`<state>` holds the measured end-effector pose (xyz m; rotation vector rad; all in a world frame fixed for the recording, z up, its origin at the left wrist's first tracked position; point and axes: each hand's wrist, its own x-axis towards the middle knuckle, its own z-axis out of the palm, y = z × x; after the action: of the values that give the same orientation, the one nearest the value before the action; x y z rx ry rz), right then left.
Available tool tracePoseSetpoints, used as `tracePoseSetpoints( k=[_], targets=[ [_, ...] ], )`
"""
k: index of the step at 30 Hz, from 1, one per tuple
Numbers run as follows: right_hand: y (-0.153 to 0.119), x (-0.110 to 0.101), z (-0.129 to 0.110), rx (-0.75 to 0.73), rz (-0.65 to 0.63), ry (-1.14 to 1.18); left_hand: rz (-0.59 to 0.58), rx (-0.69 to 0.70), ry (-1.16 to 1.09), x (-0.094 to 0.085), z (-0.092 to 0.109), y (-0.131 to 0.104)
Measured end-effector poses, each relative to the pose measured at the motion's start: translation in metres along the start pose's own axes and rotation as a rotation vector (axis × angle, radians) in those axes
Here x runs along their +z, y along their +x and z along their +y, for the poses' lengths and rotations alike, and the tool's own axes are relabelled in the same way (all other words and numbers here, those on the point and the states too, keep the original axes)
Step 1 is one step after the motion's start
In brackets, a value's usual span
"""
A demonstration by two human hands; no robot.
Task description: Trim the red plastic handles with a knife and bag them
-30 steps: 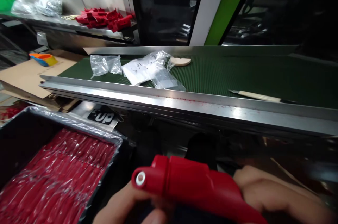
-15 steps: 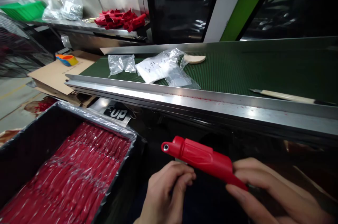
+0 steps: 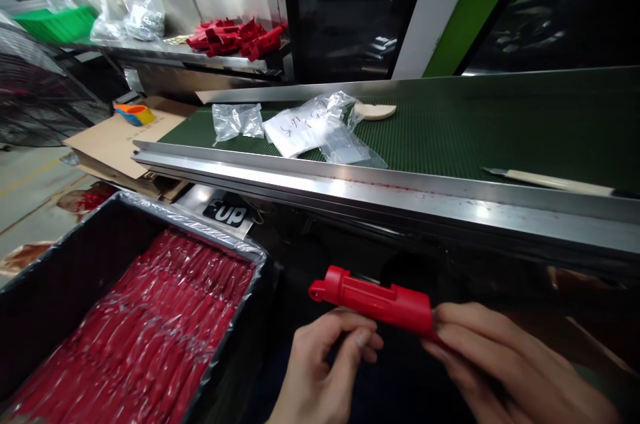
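A long red plastic tubular housing, with a small eyelet at its left end, is held in the air in front of the belt. My right hand grips its right end between thumb and fingers. A long slot shows along the housing's upper side, with something dark and thin in it. Just below its left half is my left hand, thumb and fingertips pinched together. What these fingertips hold, if anything, is hidden. Whether they touch the housing I cannot tell.
A lined dark bin at left holds rows of bagged red parts. A green conveyor belt carries plastic bags, a pale half-round piece and a knife. Red parts lie on the metal shelf behind.
My right hand has rolled the housing about its length, so the slot now shows and the eyelet is turned. My left hand has shifted slightly right, still pinched. The view has moved slightly.
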<state>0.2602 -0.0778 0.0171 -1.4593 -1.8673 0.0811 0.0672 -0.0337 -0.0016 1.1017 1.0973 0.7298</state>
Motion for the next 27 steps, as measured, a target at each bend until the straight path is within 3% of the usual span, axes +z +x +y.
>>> tracePoseSetpoints(
  k=[3, 9, 13, 15, 18, 20, 22, 24, 27],
  targets=[
    [0.003, -0.004, 0.007, -0.126, 0.018, -0.008, 0.028, 0.074, 0.064, -0.006, -0.007, -0.001],
    [0.003, -0.005, 0.01, -0.099, 0.018, 0.003, 0.194, 0.053, 0.075, -0.027, -0.005, 0.004],
    [0.008, 0.001, 0.01, 0.063, -0.05, 0.088, 0.169, 0.453, 0.5, -0.039, -0.003, 0.009],
    [0.014, 0.007, 0.007, 0.121, -0.098, 0.175, 0.083, 0.624, 0.755, -0.041, 0.0, 0.014],
    [0.027, 0.014, -0.002, 0.037, -0.19, 0.268, -0.111, 0.755, 0.991, -0.04, 0.005, 0.023],
    [0.041, 0.016, -0.006, -0.066, -0.282, 0.32, -0.2, 0.78, 0.95, -0.037, 0.007, 0.027],
    [0.063, 0.015, -0.004, -0.11, -0.36, 0.362, -0.202, 0.748, 0.75, -0.035, 0.006, 0.029],
    [0.095, 0.012, 0.01, -0.055, -0.344, 0.287, -0.118, 0.672, 0.552, -0.034, 0.004, 0.027],
    [0.153, 0.014, 0.048, 0.071, -0.227, -0.005, 0.004, 0.557, 0.412, -0.035, -0.001, 0.022]
  ],
)
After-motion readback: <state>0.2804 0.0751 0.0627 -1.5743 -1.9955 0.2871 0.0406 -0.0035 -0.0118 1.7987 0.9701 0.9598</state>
